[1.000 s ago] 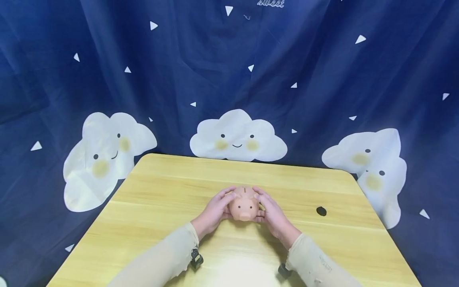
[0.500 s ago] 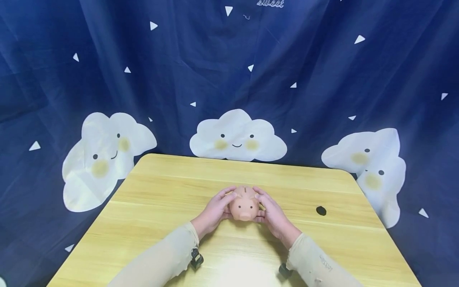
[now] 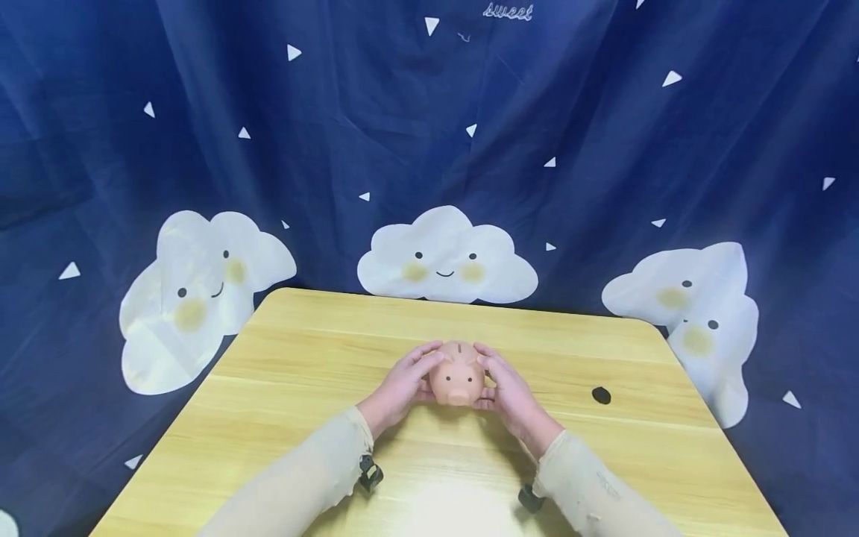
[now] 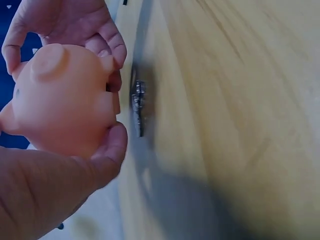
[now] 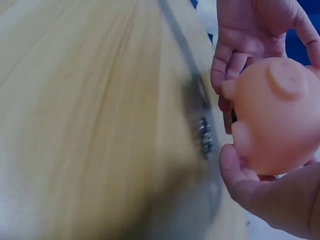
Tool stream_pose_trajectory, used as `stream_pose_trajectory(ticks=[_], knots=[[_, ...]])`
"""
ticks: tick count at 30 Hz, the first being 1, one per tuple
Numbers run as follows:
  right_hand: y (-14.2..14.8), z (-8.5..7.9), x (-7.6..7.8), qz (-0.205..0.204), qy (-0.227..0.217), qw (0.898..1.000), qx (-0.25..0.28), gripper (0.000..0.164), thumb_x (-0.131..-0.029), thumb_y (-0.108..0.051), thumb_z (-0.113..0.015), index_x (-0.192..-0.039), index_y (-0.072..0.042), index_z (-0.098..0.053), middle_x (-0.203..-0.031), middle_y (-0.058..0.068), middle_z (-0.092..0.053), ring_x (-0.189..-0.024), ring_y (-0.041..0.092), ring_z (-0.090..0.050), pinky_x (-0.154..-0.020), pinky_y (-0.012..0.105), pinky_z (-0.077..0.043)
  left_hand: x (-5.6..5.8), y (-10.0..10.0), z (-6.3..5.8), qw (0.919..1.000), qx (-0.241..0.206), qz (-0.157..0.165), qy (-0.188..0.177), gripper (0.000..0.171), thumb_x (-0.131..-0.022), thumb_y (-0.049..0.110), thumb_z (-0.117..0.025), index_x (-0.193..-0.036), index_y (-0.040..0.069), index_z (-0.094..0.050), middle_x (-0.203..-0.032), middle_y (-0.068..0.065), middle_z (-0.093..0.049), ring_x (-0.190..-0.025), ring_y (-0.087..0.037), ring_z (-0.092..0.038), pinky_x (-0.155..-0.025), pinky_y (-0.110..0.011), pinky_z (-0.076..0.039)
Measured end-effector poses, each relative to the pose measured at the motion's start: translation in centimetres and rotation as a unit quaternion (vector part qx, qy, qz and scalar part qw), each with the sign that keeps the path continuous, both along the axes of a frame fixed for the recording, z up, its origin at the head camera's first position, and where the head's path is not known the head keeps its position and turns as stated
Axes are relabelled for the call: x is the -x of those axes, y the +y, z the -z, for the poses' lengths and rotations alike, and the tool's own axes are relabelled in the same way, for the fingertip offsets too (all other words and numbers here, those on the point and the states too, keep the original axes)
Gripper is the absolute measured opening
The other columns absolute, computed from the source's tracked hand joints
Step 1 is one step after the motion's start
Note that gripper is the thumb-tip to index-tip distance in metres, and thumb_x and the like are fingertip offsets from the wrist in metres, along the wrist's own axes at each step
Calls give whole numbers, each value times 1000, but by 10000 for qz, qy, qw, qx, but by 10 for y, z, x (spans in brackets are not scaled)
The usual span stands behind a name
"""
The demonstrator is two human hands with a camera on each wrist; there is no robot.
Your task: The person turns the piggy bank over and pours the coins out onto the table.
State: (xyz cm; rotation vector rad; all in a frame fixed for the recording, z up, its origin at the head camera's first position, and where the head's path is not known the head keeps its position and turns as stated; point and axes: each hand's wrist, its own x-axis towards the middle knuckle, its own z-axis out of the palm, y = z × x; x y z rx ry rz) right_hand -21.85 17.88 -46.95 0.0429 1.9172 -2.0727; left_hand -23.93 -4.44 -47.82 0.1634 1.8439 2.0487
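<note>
A pink piggy bank [image 3: 458,380], snout toward me and coin slot on top, is held between both hands. My left hand [image 3: 403,384] grips its left side and my right hand [image 3: 511,391] its right side, fingers curved around the body. In the left wrist view the piggy bank [image 4: 67,100] is off the table, and a dark opening shows at its underside. Beneath it lies a small heap of shiny coins [image 4: 138,102], blurred. The right wrist view shows the same coins [image 5: 204,136] below the piggy bank [image 5: 277,120].
A small black disc [image 3: 601,395] lies on the wooden table [image 3: 302,358], to the right of my hands. Behind the table's far edge hangs a dark blue curtain [image 3: 403,112] with white clouds and triangles.
Both hands have lifted the piggy bank slightly since half a second ago, with their grip unchanged. The black disc has stayed in place.
</note>
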Motion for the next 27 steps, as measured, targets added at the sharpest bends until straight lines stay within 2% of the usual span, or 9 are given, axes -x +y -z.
stream_pose_trajectory(ticks=[3,5,7,9,11,15,18,23,27], knots=[[-2,-25,0,-25,260,9997,42,66,-109,-41,-50,-169,-22,-31,-171,21,-32,-97,26,-72,-86,36,-60,-1,-1,-25,9996,62,-116,253,66,-106,45,-63,-163,17,-44,-160,-22,-51,-99,-22,-74,-94,-41,-62],[-3,-50,-2,16,699,9975,99,65,-107,-38,-49,-168,-21,-33,-169,20,-35,-100,24,-71,-87,33,-59,-4,-1,-52,9966,128,-248,777,61,-106,41,-64,-161,19,-48,-162,-16,-51,-111,-25,-71,-96,-42,-60],[-2,-70,-5,49,1129,9934,169,65,-106,-34,-47,-168,-20,-33,-166,20,-38,-104,22,-70,-87,32,-58,-7,-1,-75,9897,210,-387,1359,56,-106,35,-65,-158,19,-52,-163,-13,-51,-122,-30,-68,-99,-43,-60],[-1,-74,-6,35,1250,9917,299,65,-106,-31,-45,-168,-19,-32,-165,20,-40,-105,19,-71,-88,30,-57,-9,1,-82,9858,274,-441,1598,53,-106,32,-66,-156,19,-55,-161,-11,-53,-130,-29,-63,-101,-43,-60],[2,-63,-6,-16,995,9945,322,63,-108,-31,-44,-169,-19,-31,-167,18,-38,-104,19,-72,-90,31,-58,-8,2,-72,9889,300,-329,1415,56,-106,34,-66,-157,16,-53,-160,-14,-53,-123,-29,-67,-98,-43,-62],[5,-22,-2,44,222,9996,143,61,-111,-38,-46,-168,-21,-32,-169,17,-34,-93,22,-71,-87,33,-59,-1,6,-29,9985,236,-103,481,63,-106,42,-63,-161,15,-47,-154,-20,-58,-97,-21,-72,-87,-40,-63],[5,1,1,178,18,9998,61,63,-109,-43,-48,-167,-23,-34,-168,19,-36,-89,25,-69,-83,35,-58,2,7,-8,9994,234,-75,231,65,-106,45,-62,-161,15,-46,-151,-23,-59,-89,-21,-74,-82,-38,-61],[5,22,3,186,-89,9998,44,65,-107,-44,-50,-167,-23,-34,-166,20,-39,-89,24,-71,-82,35,-59,2,8,12,9996,269,-112,14,67,-104,48,-63,-161,18,-47,-145,-24,-64,-88,-19,-73,-80,-35,-60],[4,29,2,183,-81,9998,39,64,-108,-43,-49,-167,-24,-34,-166,19,-39,-90,24,-71,-83,35,-59,1,8,19,9996,217,-151,-88,67,-104,47,-63,-162,19,-46,-141,-25,-66,-87,-19,-73,-79,-35,-59]])
